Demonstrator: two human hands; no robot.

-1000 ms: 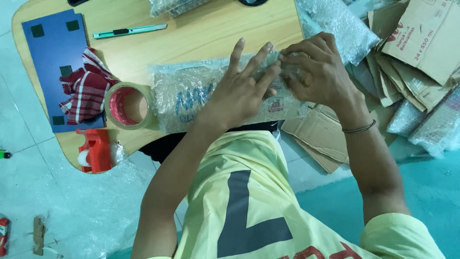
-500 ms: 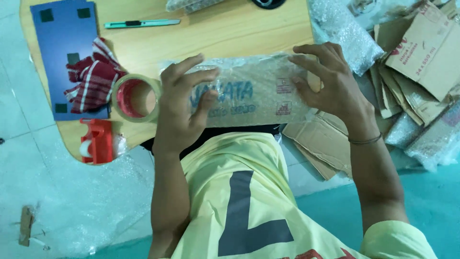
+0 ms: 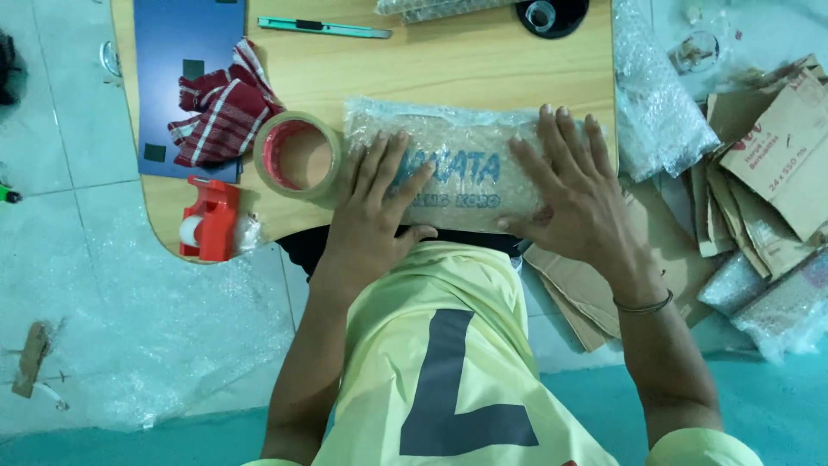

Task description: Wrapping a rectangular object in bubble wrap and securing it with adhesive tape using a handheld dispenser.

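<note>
The fingers of the left hand [image 3: 373,216] and the right hand [image 3: 576,194] are spread wide and lie flat on the flat cardboard parcel wrapped in clear bubble plastic [image 3: 457,164]. The parcel lies on the light wooden table [image 3: 466,65], at its near edge. Just left of it lies a roll of brown packing tape [image 3: 297,155], touching the parcel.

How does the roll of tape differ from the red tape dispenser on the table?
The roll of tape is a tan ring lying flat, touching the bubble-wrapped package; the red tape dispenser is blocky, at the table edge, apart from the package. The roll looks wider. Both sit beside the left hand.
</note>
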